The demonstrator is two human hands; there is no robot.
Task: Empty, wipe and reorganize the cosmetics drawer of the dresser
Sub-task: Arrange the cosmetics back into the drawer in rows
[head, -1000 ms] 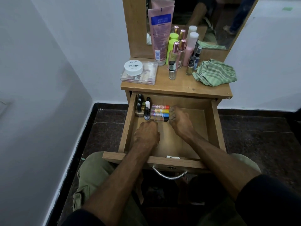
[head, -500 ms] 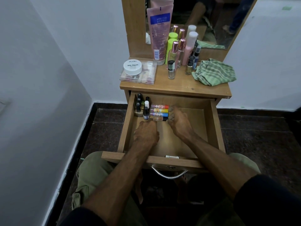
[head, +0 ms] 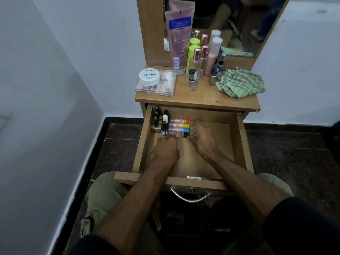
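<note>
Hidden under the left hand (head: 165, 151): the fingertips, curled down at the near end of the lowest lip-balm tube (head: 178, 135); touching or pinching, impossible to tell. Fingertips of the right hand (head: 202, 138) bent against the cap ends of the tubes, thumb low beside the black cap; actual grasp not visible, so clenched or merely pressing cannot be told. Four tubes lying side by side at the back left of the open drawer (head: 239, 144), caps red, yellow, blue and black, the last partly covered by both hands. To their left, a cluster of small nail-polish bottles (head: 160, 122) standing in the corner, roughly six or seven, overlapping too much for a firm count; one white-capped, the rest dark-capped. Back edge of the drawer shadowed under the dresser top (head: 202, 100). On that top: one clear plastic case (head: 156, 87) with contents blurred, one white round jar (head: 149, 76) resting on it, one tall pink tube (head: 179, 37) leaning by the mirror (head: 239, 24), one green checked cloth (head: 241, 82) crumpled at the right, two loose polish bottles in front, and a tight group of taller bottles (head: 202, 52) behind, doubled by reflection and hard to number. Mirror top cut off by the frame edge. One metal handle (head: 190, 196) below the drawer front.
</note>
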